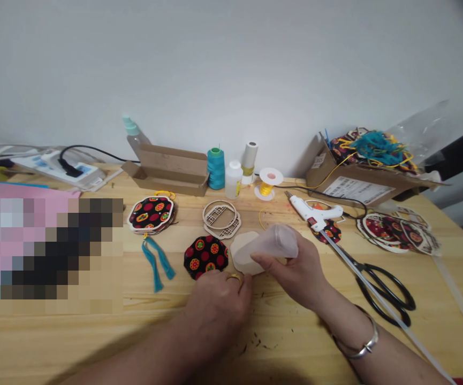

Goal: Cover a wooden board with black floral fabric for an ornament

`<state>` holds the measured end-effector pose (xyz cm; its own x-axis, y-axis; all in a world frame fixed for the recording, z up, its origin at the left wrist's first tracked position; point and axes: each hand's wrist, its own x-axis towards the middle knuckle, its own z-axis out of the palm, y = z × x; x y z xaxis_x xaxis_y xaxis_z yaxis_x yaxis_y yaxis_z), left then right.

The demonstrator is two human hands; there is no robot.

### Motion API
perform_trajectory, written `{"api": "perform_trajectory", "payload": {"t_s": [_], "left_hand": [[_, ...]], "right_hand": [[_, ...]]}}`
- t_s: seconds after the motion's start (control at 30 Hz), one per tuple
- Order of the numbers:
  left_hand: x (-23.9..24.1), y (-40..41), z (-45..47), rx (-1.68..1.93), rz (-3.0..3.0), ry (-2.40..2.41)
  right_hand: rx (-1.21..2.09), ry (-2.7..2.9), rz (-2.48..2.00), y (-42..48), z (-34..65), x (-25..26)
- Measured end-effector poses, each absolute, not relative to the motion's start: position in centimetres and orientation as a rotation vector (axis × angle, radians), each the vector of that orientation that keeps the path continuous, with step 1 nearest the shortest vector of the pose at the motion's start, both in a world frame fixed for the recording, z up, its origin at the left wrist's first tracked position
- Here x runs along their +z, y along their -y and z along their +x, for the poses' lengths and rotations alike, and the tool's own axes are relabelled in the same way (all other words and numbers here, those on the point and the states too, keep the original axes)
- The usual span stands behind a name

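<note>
My right hand (pixel 299 270) is closed around a translucent plastic bottle (pixel 273 243), tilted with its tip down over a pale wooden piece (pixel 242 255) lying on the table. My left hand (pixel 219 299), with a gold ring, rests curled at the near edge of that wooden piece; its fingers are closed and its fingertips are hidden. A black fabric-covered piece with red and orange dots (pixel 206 255) lies just left of the wooden piece. My right wrist carries a silver bangle.
Cut-out wooden frames (pixel 221 218), a finished fabric ornament with teal tassel (pixel 151 214), a glue gun (pixel 315 211), black scissors (pixel 384 286), thread spools (pixel 215 168), cardboard boxes (pixel 169 171) and more fabric pieces (pixel 400 230) lie around. A power strip (pixel 62 167) sits far left.
</note>
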<state>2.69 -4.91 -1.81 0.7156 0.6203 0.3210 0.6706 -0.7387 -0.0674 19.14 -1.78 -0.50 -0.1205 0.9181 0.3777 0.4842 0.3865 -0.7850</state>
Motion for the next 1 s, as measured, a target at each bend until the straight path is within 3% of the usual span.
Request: {"api": "perform_trajectory", "payload": {"t_s": [0.23, 0.7, 1.0], "left_hand": [[-1.6, 5.2, 2.5, -0.487, -2.755, 1.129], [-0.9, 3.3, 1.6, -0.559, -2.676, 1.877], [-1.3, 3.2, 2.2, -0.616, -2.747, 1.922]], "right_hand": [[0.658, 1.623, -1.310, 1.5, 19.7, 0.1], [0.655, 1.669, -1.180, 1.7, 20.8, 0.3], [0.550, 1.823, -1.177, 1.9, 20.6, 0.6]]}}
